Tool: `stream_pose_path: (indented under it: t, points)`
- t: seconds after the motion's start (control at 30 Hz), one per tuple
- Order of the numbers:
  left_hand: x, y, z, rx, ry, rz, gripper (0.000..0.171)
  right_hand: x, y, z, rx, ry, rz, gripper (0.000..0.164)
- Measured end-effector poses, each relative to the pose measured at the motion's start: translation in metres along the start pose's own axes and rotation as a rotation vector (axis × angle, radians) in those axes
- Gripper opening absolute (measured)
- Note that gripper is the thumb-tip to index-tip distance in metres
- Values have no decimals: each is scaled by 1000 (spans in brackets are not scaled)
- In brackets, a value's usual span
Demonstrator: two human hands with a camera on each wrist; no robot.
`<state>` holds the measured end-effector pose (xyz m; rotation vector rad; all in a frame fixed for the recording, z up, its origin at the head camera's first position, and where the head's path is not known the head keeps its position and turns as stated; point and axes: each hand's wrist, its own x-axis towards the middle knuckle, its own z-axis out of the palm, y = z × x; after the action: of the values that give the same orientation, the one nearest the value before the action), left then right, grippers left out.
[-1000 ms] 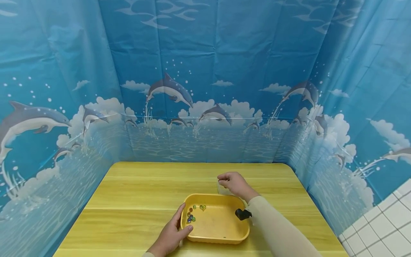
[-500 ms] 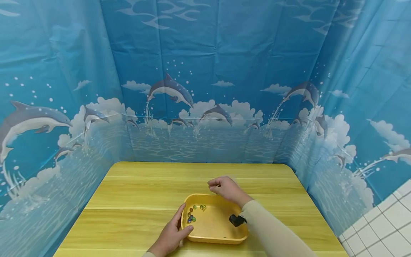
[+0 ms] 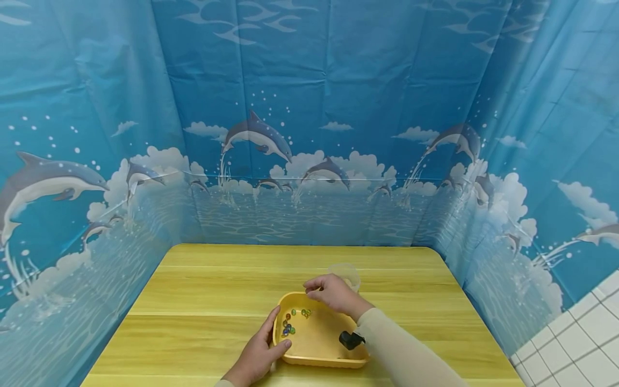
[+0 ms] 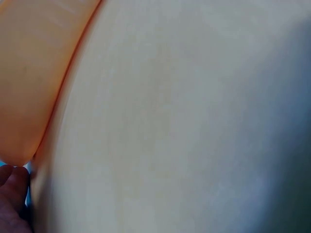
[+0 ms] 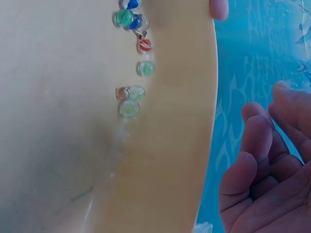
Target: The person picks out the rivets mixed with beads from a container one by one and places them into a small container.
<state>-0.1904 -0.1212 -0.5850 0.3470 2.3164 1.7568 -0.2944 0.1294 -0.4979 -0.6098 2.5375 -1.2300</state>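
My left hand (image 3: 257, 352) grips the left end of a yellow plastic basin (image 3: 325, 360), its thumb lapped over the rim. In the left wrist view, the basin's outer wall (image 4: 39, 73) and fingers (image 4: 17, 187) show at the left edge. Several glass marbles (image 3: 292, 330) lie inside, mostly along the left wall; green, blue and red-striped ones (image 5: 145, 45) show in the right wrist view. Over the far rim hovers my right hand (image 3: 336, 294), its fingers loosely bent, with nothing visible between them in the right wrist view. The right sleeve hides part of the basin's right end.
A clear, see-through bowl (image 3: 346, 270) stands behind the basin, partly covered by the right hand. The yellow wood-grain table (image 3: 203, 290) ends at a blue dolphin-print curtain (image 3: 300, 215) on the back and sides. White tiles (image 3: 570, 338) show at lower right.
My right hand has moved left and nearer, from over the clear bowl to the basin's far rim, uncovering the bowl. The left hand keeps its grip and the marbles lie as before.
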Motion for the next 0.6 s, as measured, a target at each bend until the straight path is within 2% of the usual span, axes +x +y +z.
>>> stream_pose_path:
  t: [0.3,0.6]
  points:
    - [0,-1,0,-9,0,-9,86,1,-2,10,6,-23,-27,30]
    - [0,-2,0,-22,-6,0,86,1,-3,16,30,-50,-10,30]
